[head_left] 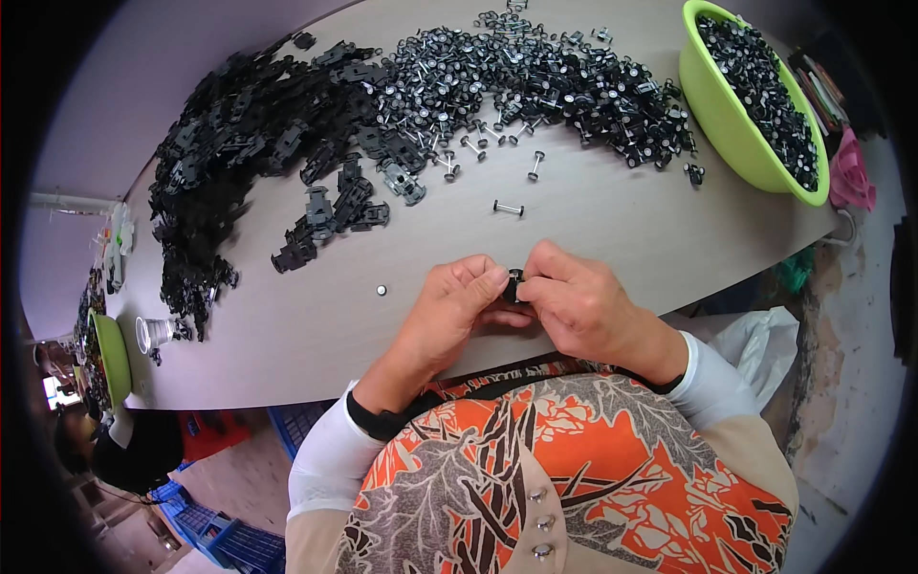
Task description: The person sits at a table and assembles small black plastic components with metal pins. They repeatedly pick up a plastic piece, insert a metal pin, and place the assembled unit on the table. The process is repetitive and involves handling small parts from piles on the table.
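Close to the table's front edge, my left hand (457, 298) and my right hand (585, 298) meet fingertip to fingertip. Pinched between them is a small black toy car base (514, 285), mostly covered by the fingers. Just beyond the hands lies a single wheel axle (509, 209), a metal rod with a black wheel at each end. Another axle (537, 165) lies a little farther off. A loose wheel (382, 290) rests on the table left of my left hand.
A heap of black toy car bases (239, 120) covers the left of the table. Beside it spreads a pile of wheel axles (459, 77). A green basin (703, 105) of wheels stands at the far right. A clear cup (153, 333) lies at left, near another person (134, 450).
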A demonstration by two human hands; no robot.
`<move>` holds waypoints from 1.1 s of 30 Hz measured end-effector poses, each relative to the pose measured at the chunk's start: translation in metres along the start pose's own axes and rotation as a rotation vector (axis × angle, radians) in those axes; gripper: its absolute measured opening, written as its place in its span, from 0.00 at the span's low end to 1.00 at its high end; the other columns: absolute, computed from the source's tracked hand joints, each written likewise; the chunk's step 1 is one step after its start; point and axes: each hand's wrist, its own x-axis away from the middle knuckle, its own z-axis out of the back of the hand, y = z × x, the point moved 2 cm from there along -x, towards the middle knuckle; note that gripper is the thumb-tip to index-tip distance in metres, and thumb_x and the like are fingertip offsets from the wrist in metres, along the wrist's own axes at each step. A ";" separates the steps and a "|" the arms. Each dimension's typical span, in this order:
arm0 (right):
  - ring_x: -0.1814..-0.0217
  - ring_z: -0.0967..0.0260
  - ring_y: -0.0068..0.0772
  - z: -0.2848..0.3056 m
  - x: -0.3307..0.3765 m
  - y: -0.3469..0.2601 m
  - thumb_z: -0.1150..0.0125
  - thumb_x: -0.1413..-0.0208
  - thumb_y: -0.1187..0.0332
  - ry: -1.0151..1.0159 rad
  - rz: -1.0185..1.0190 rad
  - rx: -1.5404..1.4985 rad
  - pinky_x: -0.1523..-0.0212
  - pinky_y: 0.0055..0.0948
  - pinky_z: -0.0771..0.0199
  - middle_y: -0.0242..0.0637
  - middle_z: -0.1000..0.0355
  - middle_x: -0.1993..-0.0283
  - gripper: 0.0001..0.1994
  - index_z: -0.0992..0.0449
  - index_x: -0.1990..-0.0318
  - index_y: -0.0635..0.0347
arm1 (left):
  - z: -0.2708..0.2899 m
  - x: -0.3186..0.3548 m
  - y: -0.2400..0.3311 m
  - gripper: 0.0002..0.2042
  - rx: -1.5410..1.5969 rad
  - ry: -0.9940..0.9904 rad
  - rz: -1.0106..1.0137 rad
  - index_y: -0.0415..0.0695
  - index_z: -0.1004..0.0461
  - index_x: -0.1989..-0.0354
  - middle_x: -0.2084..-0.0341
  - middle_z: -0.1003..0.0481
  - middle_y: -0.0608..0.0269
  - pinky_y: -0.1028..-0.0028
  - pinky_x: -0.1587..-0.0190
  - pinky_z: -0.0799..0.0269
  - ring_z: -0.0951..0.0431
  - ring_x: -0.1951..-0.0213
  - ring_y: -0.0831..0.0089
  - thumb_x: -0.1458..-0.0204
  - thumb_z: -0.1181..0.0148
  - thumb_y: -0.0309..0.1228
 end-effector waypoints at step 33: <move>0.65 0.30 0.47 0.085 -0.003 0.074 0.40 0.54 0.75 0.147 -0.410 0.396 0.65 0.38 0.31 0.42 0.34 0.64 0.07 0.27 0.65 0.61 | 0.083 0.223 0.032 0.11 -1.145 0.869 0.197 0.32 0.27 0.78 0.89 0.31 0.62 0.77 0.79 0.37 0.32 0.83 0.81 0.59 0.35 0.29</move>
